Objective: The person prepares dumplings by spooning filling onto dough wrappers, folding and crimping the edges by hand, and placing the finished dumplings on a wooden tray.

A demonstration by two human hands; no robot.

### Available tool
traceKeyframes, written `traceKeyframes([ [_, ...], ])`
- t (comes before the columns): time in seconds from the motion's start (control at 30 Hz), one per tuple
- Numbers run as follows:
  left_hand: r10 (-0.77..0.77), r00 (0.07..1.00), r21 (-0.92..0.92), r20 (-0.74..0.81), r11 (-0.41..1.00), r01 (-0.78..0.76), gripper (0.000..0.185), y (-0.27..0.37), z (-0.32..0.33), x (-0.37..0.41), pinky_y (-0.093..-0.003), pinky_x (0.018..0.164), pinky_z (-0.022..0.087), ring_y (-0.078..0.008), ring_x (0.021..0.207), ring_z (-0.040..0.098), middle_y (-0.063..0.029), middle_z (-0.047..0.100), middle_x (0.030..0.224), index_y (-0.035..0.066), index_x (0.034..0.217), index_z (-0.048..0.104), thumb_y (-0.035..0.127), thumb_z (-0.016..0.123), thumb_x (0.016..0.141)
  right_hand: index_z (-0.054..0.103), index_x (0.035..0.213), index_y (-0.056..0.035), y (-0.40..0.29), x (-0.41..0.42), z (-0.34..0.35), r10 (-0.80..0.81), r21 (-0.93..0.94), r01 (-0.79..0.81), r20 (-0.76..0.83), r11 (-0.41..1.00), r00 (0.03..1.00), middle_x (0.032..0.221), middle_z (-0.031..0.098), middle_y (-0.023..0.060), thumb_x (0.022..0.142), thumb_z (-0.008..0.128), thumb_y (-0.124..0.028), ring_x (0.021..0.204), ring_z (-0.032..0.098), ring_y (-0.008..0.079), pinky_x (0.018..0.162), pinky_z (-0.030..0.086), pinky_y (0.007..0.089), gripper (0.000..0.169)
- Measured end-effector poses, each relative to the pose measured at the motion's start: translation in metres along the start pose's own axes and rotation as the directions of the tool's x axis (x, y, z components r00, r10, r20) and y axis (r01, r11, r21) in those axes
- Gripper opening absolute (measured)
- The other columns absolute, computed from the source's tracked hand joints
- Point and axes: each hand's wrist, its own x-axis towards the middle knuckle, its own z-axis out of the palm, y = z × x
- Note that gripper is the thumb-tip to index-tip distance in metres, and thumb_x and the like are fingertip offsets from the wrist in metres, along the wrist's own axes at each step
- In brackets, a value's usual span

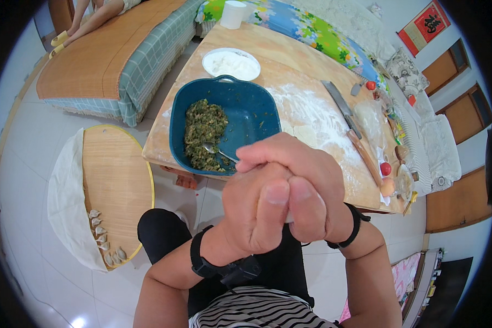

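Observation:
My left hand (256,207) and my right hand (311,180) are pressed together in front of me, thumbs side by side and fingers folded over. A small pale bit of a dumpling (289,217) shows between them; the rest is hidden. Just beyond my hands a blue plastic basin (250,110) stands on the wooden table, with chopped green filling (205,131) along its left side. A metal spoon (219,151) rests in the filling. Pale dough wrappers (305,133) lie on the floured board right of the basin.
Folded dumplings (100,231) sit on a round woven tray (115,172) partly covered by white cloth (67,205). A flour bowl (231,64), a white cup (233,14), a knife (338,98) and a wooden rolling pin (365,158) are on the table. Another person's legs (92,22) are at the upper left.

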Motion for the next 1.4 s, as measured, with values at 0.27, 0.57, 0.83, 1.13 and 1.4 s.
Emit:
traceKeyframes([
  [0.27,0.088,0.995,0.17,0.036,0.981,-0.093,0.026,-0.009,0.002,-0.017,-0.0331,0.055,0.043,-0.0278,0.061,0.054,-0.0105,0.056,0.071,0.002,0.084,0.062,0.017,0.043,0.093,0.056,0.097,0.0088,0.007,-0.013,0.008,-0.134,0.006,0.135,-0.094,0.991,0.987,0.066,0.061,0.0087,0.085,0.042,-0.01,0.06,0.059,0.0258,0.054,0.049,0.0297,0.027],
  [0.57,-0.753,0.657,-0.216,-0.044,0.649,0.73,0.063,-0.03,-0.013,0.02,-0.0217,0.045,0.037,-0.0066,0.054,0.048,-0.0015,0.054,0.065,0.003,0.091,0.059,0.053,0.023,0.1,0.036,0.134,0.0006,0.049,-0.028,0.001,0.594,0.199,-0.605,0.115,0.771,0.796,0.114,0.059,0.016,0.097,0.044,-0.032,0.08,0.063,0.0205,0.063,0.049,0.0293,0.051],
  [0.83,-0.688,0.726,-0.146,0.008,0.717,0.681,0.044,-0.006,-0.012,0.022,-0.0185,0.044,0.033,-0.0049,0.052,0.044,-0.0018,0.053,0.069,0.005,0.101,0.055,0.043,0.034,0.101,0.022,0.146,-0.0031,0.035,-0.039,-0.008,0.635,0.351,-0.581,-0.054,0.734,0.77,0.121,0.055,0.0135,0.094,0.034,-0.062,0.089,0.059,0.0176,0.074,0.05,0.0303,0.079],
  [1.13,-0.65,0.728,0.074,-0.221,0.733,0.677,0.023,0.048,-0.085,-0.003,-0.02,0.054,0.042,-0.0073,0.062,0.053,-0.0057,0.062,0.086,0.005,0.105,0.052,0.028,0.05,0.097,0.029,0.144,-0.0027,0.008,-0.047,0.009,0.595,0.375,-0.54,-0.042,0.754,0.802,0.116,0.059,0.0135,0.094,0.038,-0.055,0.097,0.061,0.0185,0.078,0.05,0.0289,0.073],
  [1.4,-0.304,0.629,0.456,-0.716,0.477,0.751,0.027,0.129,-0.286,-0.107,-0.026,0.076,0.048,-0.013,0.083,0.06,-0.006,0.064,0.097,-0.001,0.1,0.067,0.023,0.066,0.087,0.035,0.141,-0.0046,0.015,-0.057,0.03,0.63,0.316,-0.596,-0.004,0.738,0.777,0.116,0.06,0.0116,0.096,0.029,-0.057,0.098,0.061,0.0165,0.08,0.048,0.0278,0.069],
])
